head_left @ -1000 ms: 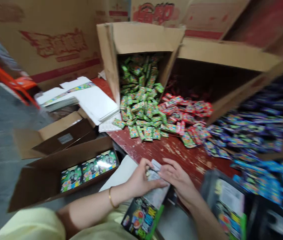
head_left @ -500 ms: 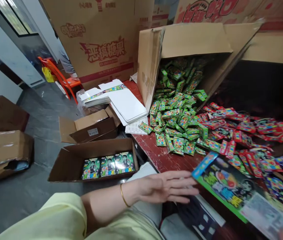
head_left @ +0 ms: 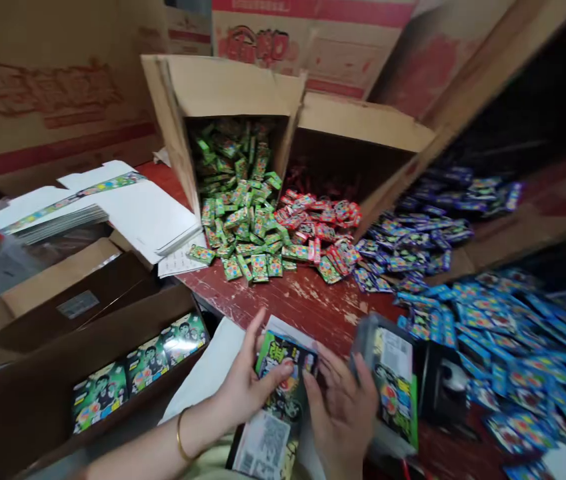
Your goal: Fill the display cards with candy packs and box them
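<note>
We look down on a worn red tabletop [head_left: 313, 300]. At its far side a tipped carton [head_left: 223, 87] spills green packets [head_left: 243, 220]. Red packets [head_left: 323, 220] lie to their right, and blue packets [head_left: 487, 320] further right. On the left, an open floor carton [head_left: 37, 400] holds three green boxes [head_left: 137, 373]. At the near edge our left hand [head_left: 243, 387] grips a printed box [head_left: 285, 373], thumb on its face. Our right hand [head_left: 343, 413] rests spread-fingered against its right edge, just beside a second box [head_left: 393, 387].
</note>
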Demonstrator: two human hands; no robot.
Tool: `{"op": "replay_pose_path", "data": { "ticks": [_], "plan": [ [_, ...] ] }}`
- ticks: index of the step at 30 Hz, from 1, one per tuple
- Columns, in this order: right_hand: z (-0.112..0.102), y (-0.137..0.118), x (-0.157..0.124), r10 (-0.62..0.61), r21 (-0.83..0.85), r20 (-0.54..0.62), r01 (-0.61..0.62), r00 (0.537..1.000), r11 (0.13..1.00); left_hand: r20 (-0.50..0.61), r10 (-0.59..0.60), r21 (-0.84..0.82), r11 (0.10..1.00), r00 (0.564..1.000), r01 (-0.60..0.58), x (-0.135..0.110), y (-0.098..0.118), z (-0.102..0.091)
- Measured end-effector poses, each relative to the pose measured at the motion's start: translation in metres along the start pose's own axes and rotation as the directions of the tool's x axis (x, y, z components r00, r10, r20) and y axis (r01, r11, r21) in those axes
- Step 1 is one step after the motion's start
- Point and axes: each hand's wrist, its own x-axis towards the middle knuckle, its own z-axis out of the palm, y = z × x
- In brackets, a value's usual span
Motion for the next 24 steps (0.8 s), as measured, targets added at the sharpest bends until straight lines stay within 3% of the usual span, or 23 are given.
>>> {"op": "replay_pose_path", "data": {
  "ticks": [4, 6, 9, 13, 17, 19, 21, 22, 24],
  "plan": [
    [0.007, 0.006, -0.007, -0.099, -0.014, -0.117, 0.098, 0.988, 0.995, -0.014, -0.011, 0.058, 0.998, 1.000, 0.012, -0.005, -0.017, 0.001],
    [0.004, 0.010, -0.009, -0.139, -0.064, -0.089, 0.134, 0.986, 0.989, 0.002, -0.004, 0.075, 0.997, 1.000, 0.003, -0.005, -0.018, 0.002],
    [-0.002, 0.014, -0.004, 0.039, 0.056, 0.063, -0.042, 0.997, 0.998, 0.059, -0.039, -0.001, 0.999, 0.998, 0.040, -0.006, -0.016, 0.004],
    [-0.008, 0.018, 0.009, 0.305, 0.229, 0.166, -0.337, 0.938, 0.913, 0.049, -0.052, -0.031, 0.998, 0.997, 0.053, -0.007, -0.016, 0.006],
    [-0.006, 0.014, 0.012, 0.381, 0.253, 0.193, -0.421, 0.904, 0.871, 0.049, -0.068, 0.080, 0.995, 0.997, 0.064, -0.006, -0.015, 0.003],
    [-0.002, 0.008, 0.006, 0.309, 0.246, 0.084, -0.320, 0.947, 0.915, 0.058, -0.048, 0.145, 0.989, 0.997, 0.039, -0.003, -0.011, 0.000],
    [0.003, 0.002, -0.003, 0.104, 0.194, -0.118, -0.080, 0.988, 0.978, 0.046, 0.000, 0.205, 0.979, 0.999, -0.010, 0.001, -0.008, -0.002],
    [0.005, 0.001, -0.008, -0.015, 0.141, -0.195, 0.043, 0.981, 0.989, 0.036, 0.025, 0.229, 0.973, 0.999, -0.032, 0.004, -0.008, -0.003],
    [0.009, 0.002, -0.017, -0.143, 0.055, -0.203, 0.157, 0.969, 0.986, 0.041, 0.061, 0.248, 0.966, 0.997, -0.069, 0.009, -0.007, -0.004]
  ]
}}
